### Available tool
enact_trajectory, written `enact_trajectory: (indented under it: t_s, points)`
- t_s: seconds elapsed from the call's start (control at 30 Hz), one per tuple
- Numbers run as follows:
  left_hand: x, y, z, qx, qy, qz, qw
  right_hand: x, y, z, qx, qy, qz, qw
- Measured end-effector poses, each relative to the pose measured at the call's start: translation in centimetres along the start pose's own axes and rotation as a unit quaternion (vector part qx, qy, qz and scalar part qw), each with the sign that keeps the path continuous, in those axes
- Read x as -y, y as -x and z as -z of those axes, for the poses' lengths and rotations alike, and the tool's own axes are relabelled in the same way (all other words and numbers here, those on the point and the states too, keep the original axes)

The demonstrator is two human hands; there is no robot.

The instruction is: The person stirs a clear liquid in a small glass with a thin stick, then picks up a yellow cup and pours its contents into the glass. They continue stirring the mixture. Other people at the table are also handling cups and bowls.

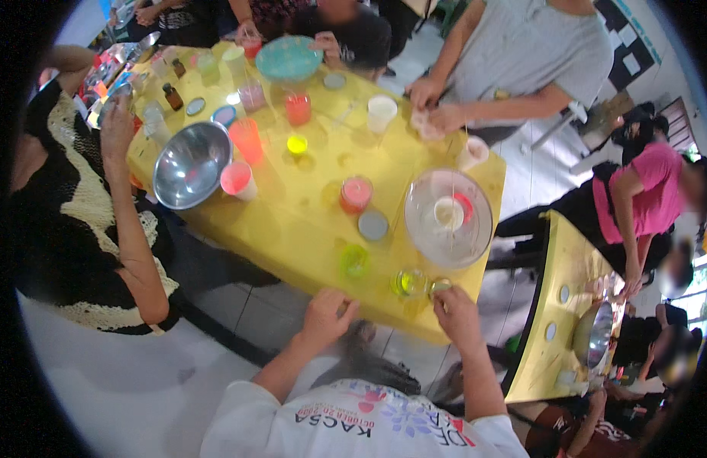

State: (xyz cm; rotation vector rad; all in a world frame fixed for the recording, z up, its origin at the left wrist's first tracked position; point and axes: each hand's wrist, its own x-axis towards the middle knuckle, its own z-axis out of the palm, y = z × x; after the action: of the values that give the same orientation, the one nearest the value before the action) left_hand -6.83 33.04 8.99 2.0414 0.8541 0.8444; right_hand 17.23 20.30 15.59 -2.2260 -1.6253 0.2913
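Note:
My left hand (329,314) is at the near edge of the yellow-covered table (296,229), fingers curled; whether it holds anything is unclear. My right hand (455,309) grips a small round metal lid (441,286) at the table's near right corner. Just left of that lid lies a glass jar (411,283) with yellow-green contents. A lime-green cup (354,261) is between my hands, farther in. Beyond are a grey round lid (373,225) and a glass jar of pink wax (356,193). A clear bowl (422,229) holds a white cup (448,213) and a red item.
A steel bowl (193,166), orange cup (246,141), pink-lined cup (239,180) and brown bottle (172,97) stand at left. A teal bowl (289,58) is at the far side. People stand left, opposite and right, one with hands (436,109) over the table. Another yellow table (537,343) is at right.

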Motion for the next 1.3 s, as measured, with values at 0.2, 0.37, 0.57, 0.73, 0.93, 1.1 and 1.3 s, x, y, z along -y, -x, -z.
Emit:
enact_trajectory:
  t_s: [0.2, 0.37, 0.57, 0.73, 0.93, 1.1, 1.3]
  points:
    - [0.8, 0.7, -0.4, 0.007, -0.011, 0.045, 0.999, 0.1, 0.1, -0.2, -0.028, -0.031, -0.010, 0.999]
    - [1.2, 0.2, -0.6, 0.017, -0.011, 0.048, 0.999, 0.8, -0.1, -0.3, -0.049, -0.048, -0.017, 0.997]
    - [1.5, -0.3, -1.5, 0.040, -0.015, 0.030, 0.999, 2.2, -0.5, 0.0, -0.039, -0.049, -0.025, 0.998]
    - [1.4, -1.1, -1.7, 0.054, -0.018, 0.024, 0.998, 1.7, -0.3, -1.8, -0.023, -0.045, -0.016, 0.999]
    - [1.0, -3.8, -1.5, 0.051, -0.026, -0.006, 0.998, 2.2, -0.5, -1.7, -0.029, -0.068, -0.028, 0.997]
    - [1.1, -6.7, -2.0, 0.039, -0.012, -0.030, 0.999, 2.6, -0.8, -1.2, -0.031, -0.077, -0.025, 0.996]
    - [1.0, -8.0, -2.4, 0.055, -0.007, -0.028, 0.998, 2.5, -0.8, -1.9, -0.008, -0.059, -0.029, 0.998]
